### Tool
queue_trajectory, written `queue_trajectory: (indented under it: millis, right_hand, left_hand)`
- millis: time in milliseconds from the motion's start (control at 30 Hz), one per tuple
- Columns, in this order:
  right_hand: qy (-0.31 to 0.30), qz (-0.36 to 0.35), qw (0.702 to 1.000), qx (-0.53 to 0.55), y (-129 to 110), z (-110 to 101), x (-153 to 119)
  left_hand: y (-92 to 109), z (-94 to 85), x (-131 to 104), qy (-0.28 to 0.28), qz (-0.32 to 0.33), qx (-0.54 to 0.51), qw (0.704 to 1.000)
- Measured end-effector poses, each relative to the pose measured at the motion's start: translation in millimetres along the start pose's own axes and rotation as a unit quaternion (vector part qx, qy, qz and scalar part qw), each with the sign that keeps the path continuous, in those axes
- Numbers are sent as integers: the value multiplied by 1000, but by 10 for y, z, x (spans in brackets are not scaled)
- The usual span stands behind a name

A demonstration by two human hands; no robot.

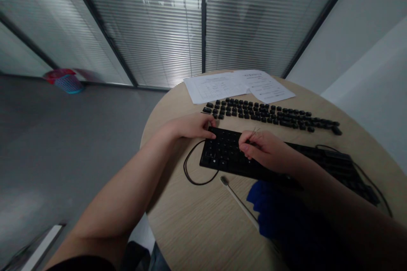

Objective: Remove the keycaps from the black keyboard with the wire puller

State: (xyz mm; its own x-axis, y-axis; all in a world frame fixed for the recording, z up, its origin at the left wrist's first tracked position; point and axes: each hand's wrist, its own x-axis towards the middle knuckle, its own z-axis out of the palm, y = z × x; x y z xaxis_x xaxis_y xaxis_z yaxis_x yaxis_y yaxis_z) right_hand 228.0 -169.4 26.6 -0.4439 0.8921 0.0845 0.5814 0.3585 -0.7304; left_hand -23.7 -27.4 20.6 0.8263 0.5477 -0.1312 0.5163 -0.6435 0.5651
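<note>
Black keycaps [259,112], dozens of them, lie loose in long, uneven rows across the round wooden table [178,224], just short of two printed sheets [219,87] by its far edge. From where I stand, a great many caps are off the keyboard [229,148], which lies flat on the near side of those rows. Its left stretch looks stripped to the switches, though it is too dim to vouch for every position; the right stretch is darker, partly behind the forearm, and I cannot tell how many caps sit there. So the job looks well under way, with the unfinished share hard to judge. The person's left hand [199,126] comes in low, forearm slanting over the table's edge, the thumb at the keyboard's far left corner and the fingers bent beside it; whether they truly clamp that corner or only steady it, I cannot tell. The right hand [262,150] reaches in from the other side, wrist over the board, its thumb and curled fingers pressed together around something with thin wires [254,132] sticking up. Near the board lie a brush [237,199], a blue cloth [267,209] and a looped black cable [187,173].
</note>
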Motion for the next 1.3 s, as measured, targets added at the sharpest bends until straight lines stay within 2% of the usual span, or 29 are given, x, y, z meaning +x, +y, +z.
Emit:
queue_trajectory:
  millis: [233, 500, 733, 933, 1167, 1300]
  right_hand:
    - [20, 97, 986, 133, 85, 115, -28]
    - [111, 69, 975, 179, 129, 340, -95]
    - [106, 50, 976, 185, 178, 359, -97]
    - [94, 20, 986, 138, 156, 343, -98]
    - [56, -43, 997, 21, 50, 308, -127]
    - [70, -78, 995, -6, 86, 338, -142]
  left_hand:
    - [-43, 23, 22, 1, 2, -13, 1000]
    - [-50, 38, 39, -1, -27, -25, 999]
    - [-58, 40, 35, -10, -29, -51, 998]
    - [-58, 29, 20, -6, -38, -38, 999]
    - [-74, 36, 26, -3, -35, -41, 999]
    - [-85, 41, 28, -1, -34, -39, 999]
